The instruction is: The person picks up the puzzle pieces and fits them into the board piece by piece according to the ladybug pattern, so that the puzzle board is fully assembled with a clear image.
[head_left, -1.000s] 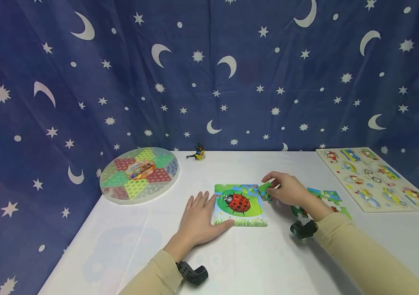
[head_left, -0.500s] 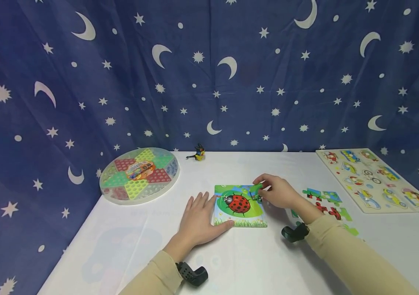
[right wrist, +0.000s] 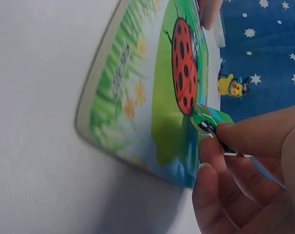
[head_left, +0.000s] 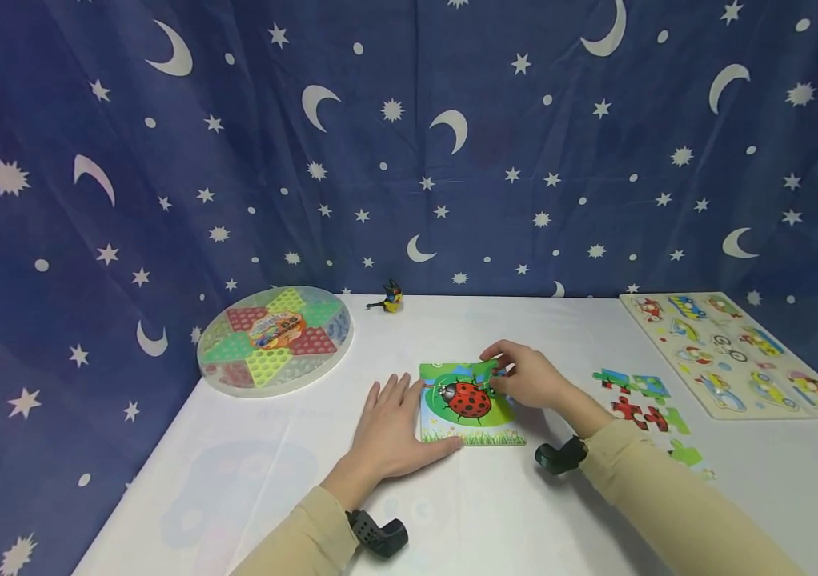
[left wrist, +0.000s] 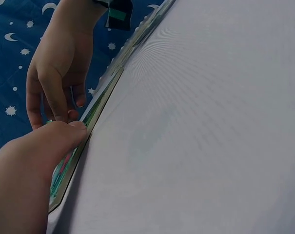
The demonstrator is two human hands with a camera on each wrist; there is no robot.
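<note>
A square ladybug puzzle board (head_left: 477,438) lies flat on the white table, showing a red ladybug on green. Along its left side rests my left hand (head_left: 389,428), fingers extended, the thumb on the near edge. In the left wrist view, that thumb (left wrist: 64,136) lies on the board's rim. My right hand (head_left: 530,378) is over the board's upper right part. Between thumb and fingers it pinches a green puzzle piece (right wrist: 218,117) with a black-and-white eye-like detail, tilted above the board beside the printed ladybug. Whether the piece touches the board I cannot tell.
Several loose puzzle pieces (head_left: 628,410) lie right of the board, beyond my right forearm. A round Chinese checkers board (head_left: 275,384) is at the back left. A small yellow-and-black figure (head_left: 392,298) stands at the back. A wooden picture board (head_left: 729,376) lies far right.
My right hand has moved left with the puzzle piece, from beside the board to over its upper right part. More loose pieces now show. The left hand stays put.
</note>
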